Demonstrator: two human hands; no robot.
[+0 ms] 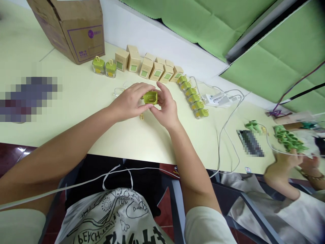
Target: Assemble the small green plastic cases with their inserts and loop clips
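Between both hands, above the pale table, a small olive-green hollow lid (150,97) is held with its open side toward me. My left hand (132,101) grips it from the left, thumb along its lower edge. On the other side my right hand (166,107) has its thumb at the lid's lower corner and its fingers behind it, with the forefinger raised. A yellow ring loop (141,117) lies on the table below the lid. Just left of my left hand sits a clear plastic container (118,91), partly hidden by that hand.
Behind are several small cartons (146,67), two green-lidded jars (104,66) and a large cardboard box (83,37). A row of similar jars (194,98) stands right, near a power strip (220,100) and white cables. Another person's hands (291,159) work beside green pieces (289,139).
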